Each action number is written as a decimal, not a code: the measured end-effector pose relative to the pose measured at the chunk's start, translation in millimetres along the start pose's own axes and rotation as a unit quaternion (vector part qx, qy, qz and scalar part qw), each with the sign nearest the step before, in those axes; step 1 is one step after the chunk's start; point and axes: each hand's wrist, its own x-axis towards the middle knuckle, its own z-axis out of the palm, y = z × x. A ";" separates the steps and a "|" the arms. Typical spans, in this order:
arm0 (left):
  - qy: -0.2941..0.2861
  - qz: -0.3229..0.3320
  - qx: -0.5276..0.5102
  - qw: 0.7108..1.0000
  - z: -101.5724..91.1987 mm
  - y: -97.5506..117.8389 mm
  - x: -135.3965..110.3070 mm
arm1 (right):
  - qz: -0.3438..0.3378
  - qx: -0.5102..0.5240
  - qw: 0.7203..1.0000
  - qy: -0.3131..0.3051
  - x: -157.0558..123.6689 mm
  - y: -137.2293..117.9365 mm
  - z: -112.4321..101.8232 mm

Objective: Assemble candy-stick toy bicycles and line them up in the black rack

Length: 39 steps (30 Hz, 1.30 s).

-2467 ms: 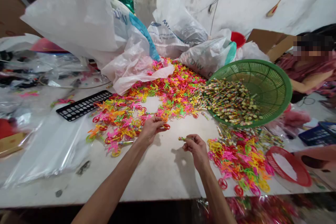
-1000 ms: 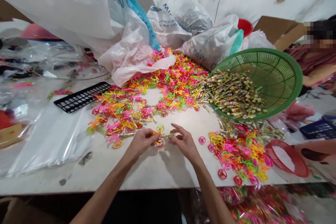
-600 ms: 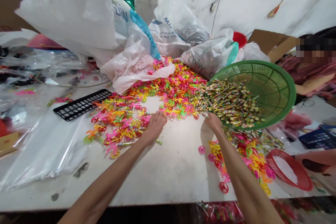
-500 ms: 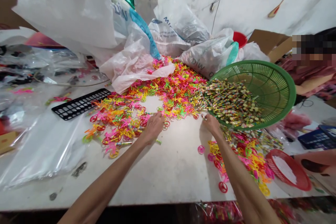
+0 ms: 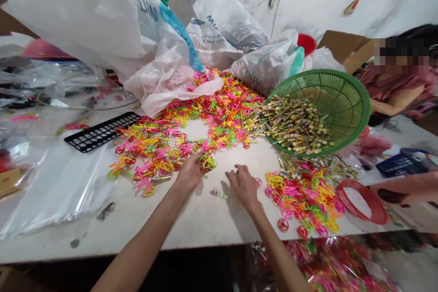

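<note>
My left hand (image 5: 190, 172) rests at the edge of a heap of neon pink, yellow, orange and green plastic shapes (image 5: 164, 150), its fingertips by a yellow-green piece (image 5: 208, 162). Whether it grips that piece, I cannot tell. My right hand (image 5: 243, 186) is on the white tabletop (image 5: 178, 219), fingers spread, holding nothing. A small pink ring (image 5: 258, 183) lies just beyond its fingers. Between my hands lies a short multicoloured candy stick (image 5: 219, 193). Many similar sticks (image 5: 294, 124) spill from a tilted green plastic basket (image 5: 345, 96).
A second heap of neon shapes (image 5: 301, 198) lies to the right, beside a red basket (image 5: 359, 201). A black perforated plastic grid (image 5: 101, 131) lies at left. White sacks (image 5: 267, 66) crowd the far side. A co-worker's forearm (image 5: 404, 187) reaches in at right.
My right hand has moved back from the green basket's rim to the middle of the table. My left hand has shifted slightly along the heap, and a candy stick now lies between my hands.
</note>
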 end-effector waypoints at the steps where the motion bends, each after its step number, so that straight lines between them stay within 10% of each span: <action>1: 0.007 -0.014 -0.023 1.000 -1.9 -0.2 -4.6 | -0.040 -0.018 0.999 -0.003 -10.8 -9.5 5.2; 6: 0.043 -0.013 -0.079 0.996 -28.2 5.4 -38.2 | -0.175 -0.068 0.982 -0.017 -53.4 -34.3 29.0; 11: 0.014 -0.041 -0.043 0.998 -49.9 -3.4 -65.3 | -0.054 -0.032 0.997 -0.040 -35.8 -27.4 19.5; 15: 0.012 -0.063 -0.034 0.997 -58.1 -17.0 -73.4 | -0.121 0.077 0.979 -0.143 -35.2 -20.2 -4.7; 19: 0.003 -0.095 -0.030 0.995 -60.4 -22.5 -74.8 | -0.086 0.192 0.972 -0.108 -50.3 -18.1 -15.2; 26: -0.063 -0.144 0.004 0.988 -46.9 -21.9 -78.7 | 0.140 0.548 0.794 -0.223 -41.5 -46.8 -20.4; 34: -0.131 -0.155 0.038 0.978 -44.1 -20.2 -83.2 | 0.191 0.638 0.698 -0.264 -36.6 -46.7 -23.4; 39: -0.128 -0.132 0.070 0.980 -43.7 -23.3 -83.6 | 0.196 0.623 0.712 -0.259 -36.7 -47.8 -23.3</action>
